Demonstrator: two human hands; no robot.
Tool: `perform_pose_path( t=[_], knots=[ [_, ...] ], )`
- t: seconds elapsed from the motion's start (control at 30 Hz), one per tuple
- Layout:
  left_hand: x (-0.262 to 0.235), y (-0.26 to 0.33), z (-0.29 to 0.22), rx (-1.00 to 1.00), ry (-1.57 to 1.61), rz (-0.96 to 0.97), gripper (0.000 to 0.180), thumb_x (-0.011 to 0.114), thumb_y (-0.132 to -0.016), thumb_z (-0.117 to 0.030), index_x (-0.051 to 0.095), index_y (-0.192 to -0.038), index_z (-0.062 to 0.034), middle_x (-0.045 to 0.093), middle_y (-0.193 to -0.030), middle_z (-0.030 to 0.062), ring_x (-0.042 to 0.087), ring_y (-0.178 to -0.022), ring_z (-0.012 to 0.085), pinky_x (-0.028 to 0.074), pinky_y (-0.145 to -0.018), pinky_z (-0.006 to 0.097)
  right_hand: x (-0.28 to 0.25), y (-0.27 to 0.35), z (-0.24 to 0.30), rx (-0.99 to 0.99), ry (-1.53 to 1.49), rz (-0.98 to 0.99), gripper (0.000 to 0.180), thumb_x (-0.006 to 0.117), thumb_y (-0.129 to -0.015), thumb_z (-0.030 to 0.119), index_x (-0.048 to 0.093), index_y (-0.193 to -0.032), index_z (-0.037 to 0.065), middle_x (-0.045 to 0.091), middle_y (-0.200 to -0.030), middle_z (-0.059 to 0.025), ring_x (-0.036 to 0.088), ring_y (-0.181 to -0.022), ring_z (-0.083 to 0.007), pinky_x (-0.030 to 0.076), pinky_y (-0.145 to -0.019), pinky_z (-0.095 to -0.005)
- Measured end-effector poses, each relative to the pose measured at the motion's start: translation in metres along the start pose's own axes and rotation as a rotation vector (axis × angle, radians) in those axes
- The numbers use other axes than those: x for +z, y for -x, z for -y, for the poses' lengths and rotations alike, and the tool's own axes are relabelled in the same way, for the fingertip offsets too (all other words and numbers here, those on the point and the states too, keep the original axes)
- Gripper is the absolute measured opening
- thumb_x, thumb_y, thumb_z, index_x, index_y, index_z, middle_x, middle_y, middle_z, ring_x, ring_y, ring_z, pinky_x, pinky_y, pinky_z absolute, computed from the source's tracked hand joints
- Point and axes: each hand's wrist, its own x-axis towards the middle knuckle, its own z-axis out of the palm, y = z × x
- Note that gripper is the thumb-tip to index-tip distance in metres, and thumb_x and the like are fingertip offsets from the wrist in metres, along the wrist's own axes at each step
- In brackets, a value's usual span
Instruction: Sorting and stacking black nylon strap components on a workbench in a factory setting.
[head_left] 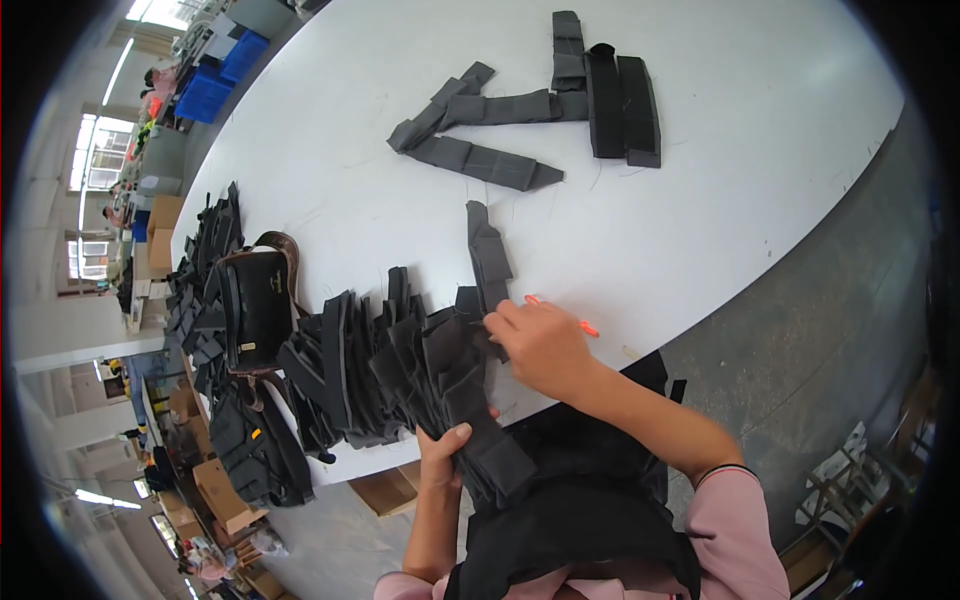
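Observation:
A thick bundle of dark grey fabric strips point(487, 447) is gripped in my left hand point(446, 452), its thumb lying across the near side. My right hand point(545, 345) has its fingers closed at the lower part of a folded dark grey fabric strip point(489, 255), which stretches away over the white table. A slim orange object point(589, 328) shows on both sides of my right hand; its middle is hidden, so I cannot tell whether it is held or lies beneath. Left of the bundle, piled fabric strips point(345, 365) line the table's near edge.
Farther back on the white table point(700, 230) lie a zigzag of joined strips point(480, 160) and two wider black pieces point(622, 108). A black bag point(258, 310) and a dark backpack point(258, 450) sit at the left. Below the edge is a cardboard box point(388, 490).

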Motion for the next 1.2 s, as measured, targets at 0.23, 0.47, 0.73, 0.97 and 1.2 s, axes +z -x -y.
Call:
perform_pose_path(
  t=[0.23, 0.47, 0.73, 0.97, 1.2],
  knots=[
    [0.002, -0.004, -0.015, 0.089, -0.001, -0.018, 0.066, 0.071, -0.062, -0.023, 0.048, -0.115, 0.0084, 0.063, -0.087, 0.0201, 0.064, -0.074, 0.0257, 0.055, -0.069, 0.035, 0.015, -0.003, 0.007, 0.421, -0.114, 0.125, 0.054, 0.073, -0.067, 0.018, 0.049, -0.114, 0.006, 0.049, -0.091, -0.0091, 0.058, -0.073, -0.0263, 0.047, -0.054, -0.0365],
    [0.021, -0.028, -0.038, 0.198, -0.014, -0.132, 0.045, 0.069, -0.069, -0.007, 0.052, -0.107, 0.0076, 0.063, -0.088, 0.0191, 0.064, -0.074, 0.0256, 0.055, -0.067, 0.036, -0.007, 0.033, -0.041, 0.477, -0.119, -0.056, 0.044, 0.067, -0.065, 0.007, 0.054, -0.108, 0.003, 0.053, -0.087, -0.0122, 0.058, -0.071, -0.0293, 0.048, -0.061, -0.0360],
    [0.064, -0.054, 0.000, 0.133, -0.098, -0.004, 0.078, 0.078, -0.066, -0.004, 0.033, -0.129, -0.0033, 0.053, -0.112, 0.0094, 0.054, -0.100, 0.0202, 0.045, -0.088, 0.031, -0.048, 0.067, 0.034, 0.387, -0.331, -0.119, 0.037, 0.068, -0.062, 0.007, 0.058, -0.098, 0.005, 0.052, -0.080, -0.0074, 0.057, -0.064, -0.0273, 0.047, -0.054, -0.0352],
    [0.049, -0.056, 0.013, -0.083, -0.226, 0.043, 0.069, 0.075, -0.063, -0.001, 0.042, -0.123, -0.0002, 0.057, -0.105, 0.0087, 0.058, -0.093, 0.0194, 0.047, -0.084, 0.030, -0.029, 0.083, 0.037, 0.339, -0.396, -0.043, 0.037, 0.067, -0.064, 0.004, 0.059, -0.101, 0.004, 0.052, -0.082, -0.0080, 0.057, -0.061, -0.0250, 0.048, -0.052, -0.0327],
    [0.029, -0.030, 0.008, -0.013, 0.015, -0.115, 0.048, 0.062, -0.066, 0.001, 0.050, -0.112, 0.0051, 0.061, -0.097, 0.0126, 0.063, -0.081, 0.0232, 0.054, -0.072, 0.033, -0.048, 0.054, -0.003, 0.408, -0.343, -0.182, 0.029, 0.066, -0.073, 0.007, 0.059, -0.101, 0.008, 0.055, -0.076, -0.0060, 0.058, -0.061, -0.0232, 0.046, -0.052, -0.0325]
  ],
)
